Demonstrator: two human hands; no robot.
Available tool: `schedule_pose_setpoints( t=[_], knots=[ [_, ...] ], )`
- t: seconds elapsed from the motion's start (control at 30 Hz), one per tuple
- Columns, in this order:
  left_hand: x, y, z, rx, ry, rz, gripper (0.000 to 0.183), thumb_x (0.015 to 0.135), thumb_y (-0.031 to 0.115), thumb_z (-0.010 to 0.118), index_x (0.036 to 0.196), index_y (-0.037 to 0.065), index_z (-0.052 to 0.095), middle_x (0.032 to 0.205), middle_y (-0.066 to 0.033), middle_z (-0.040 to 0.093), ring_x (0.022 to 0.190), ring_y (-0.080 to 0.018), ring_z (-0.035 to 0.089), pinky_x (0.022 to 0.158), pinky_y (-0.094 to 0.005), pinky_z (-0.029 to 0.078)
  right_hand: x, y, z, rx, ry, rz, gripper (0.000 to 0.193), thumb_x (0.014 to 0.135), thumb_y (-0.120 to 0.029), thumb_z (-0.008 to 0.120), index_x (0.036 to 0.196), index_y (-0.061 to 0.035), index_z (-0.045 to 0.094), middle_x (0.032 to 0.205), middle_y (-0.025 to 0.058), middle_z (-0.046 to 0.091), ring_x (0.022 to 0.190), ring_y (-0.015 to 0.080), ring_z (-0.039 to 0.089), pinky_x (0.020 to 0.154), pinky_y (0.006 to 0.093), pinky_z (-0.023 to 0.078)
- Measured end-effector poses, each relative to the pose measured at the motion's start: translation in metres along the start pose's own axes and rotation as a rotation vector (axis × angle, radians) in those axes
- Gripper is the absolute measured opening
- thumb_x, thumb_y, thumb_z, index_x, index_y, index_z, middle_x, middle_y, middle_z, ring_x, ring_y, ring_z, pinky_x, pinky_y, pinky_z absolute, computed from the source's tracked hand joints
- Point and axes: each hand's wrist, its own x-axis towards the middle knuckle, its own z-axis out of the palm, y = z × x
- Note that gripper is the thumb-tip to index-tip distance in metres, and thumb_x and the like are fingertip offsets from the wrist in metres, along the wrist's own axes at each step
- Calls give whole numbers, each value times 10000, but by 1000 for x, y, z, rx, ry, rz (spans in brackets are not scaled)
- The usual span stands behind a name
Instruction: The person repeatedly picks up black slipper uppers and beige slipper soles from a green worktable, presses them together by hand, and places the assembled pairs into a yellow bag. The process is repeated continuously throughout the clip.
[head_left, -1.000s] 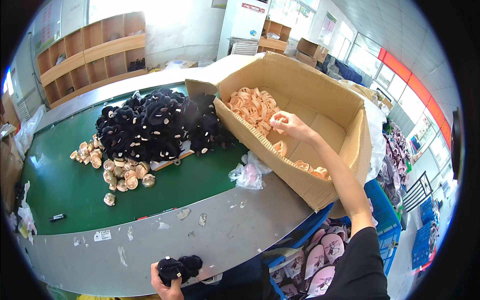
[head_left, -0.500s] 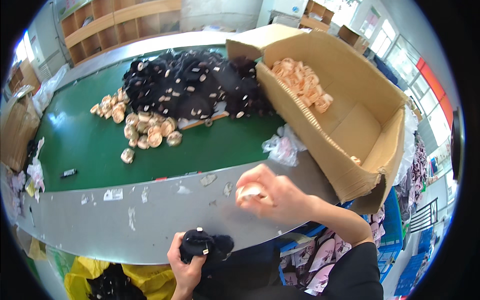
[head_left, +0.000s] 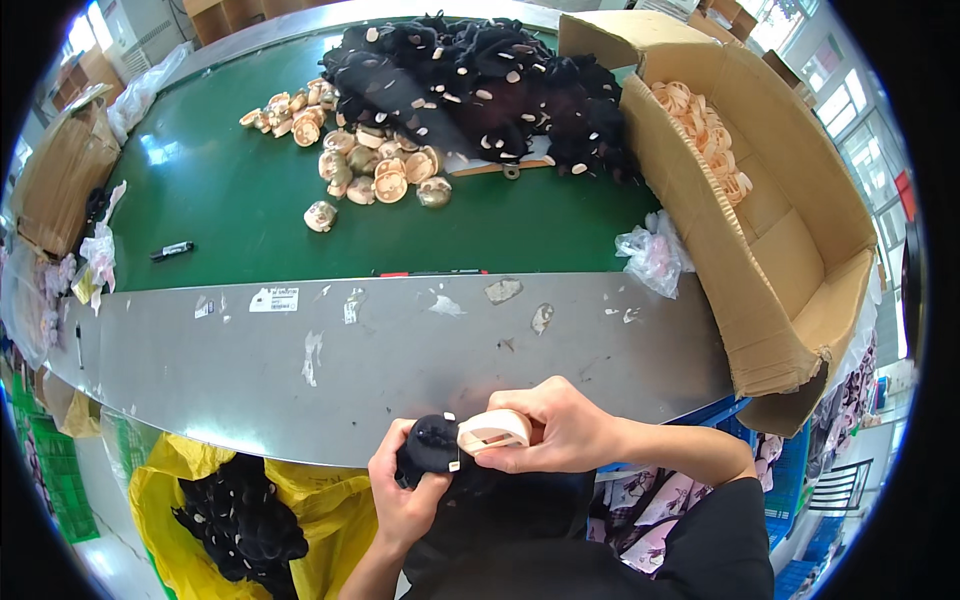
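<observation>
My left hand (head_left: 404,497) is wrapped round a black fuzzy piece (head_left: 430,446) with small pale tabs on its edge. Between the thumb and fingers of my right hand (head_left: 568,430) is a hollow peach plastic shell (head_left: 496,430) with slots in it. The shell's left edge meets the black piece, or nearly so, just past the near edge of the grey metal table border (head_left: 420,370). My right fingers hide the shell's far side.
Rounded peach shells (head_left: 390,182) lie on the green table top (head_left: 240,225), beside a heap of black fuzzy pieces (head_left: 470,90). An open cardboard box (head_left: 700,230) with peach parts stands right. Below left hangs a yellow bag (head_left: 340,510) holding black pieces.
My right hand has come down and left with the peach shell, up to the black piece. My left hand has turned the black piece toward it. The view has tilted downward.
</observation>
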Motion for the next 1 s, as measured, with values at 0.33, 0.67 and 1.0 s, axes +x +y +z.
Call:
schedule_pose_setpoints(
  t=[0.33,0.67,1.0],
  knots=[
    [-3,-8,-8,-33,0,-1,287,747,50,661,1021,-24,618,894,-21,627,842,-81,549,796,-233,460,11,-8,8,464,-53,120,255,950,-125,736,1142,24,658,1122,65,649,1043,119,611,929,281,497],
    [-6,-6,-6,-69,-19,-64,234,749,53,686,960,0,602,818,0,621,746,-58,542,701,-214,460,29,-3,35,11,135,-98,330,1066,-297,563,974,-8,693,789,76,682,682,160,644,634,286,523],
    [-5,-8,-9,-81,-17,-36,218,781,64,704,968,4,608,828,0,638,761,-65,559,709,-229,466,54,-3,46,-697,345,-391,219,960,-155,664,776,-43,628,599,35,496,493,192,525,423,335,429]
  ],
)
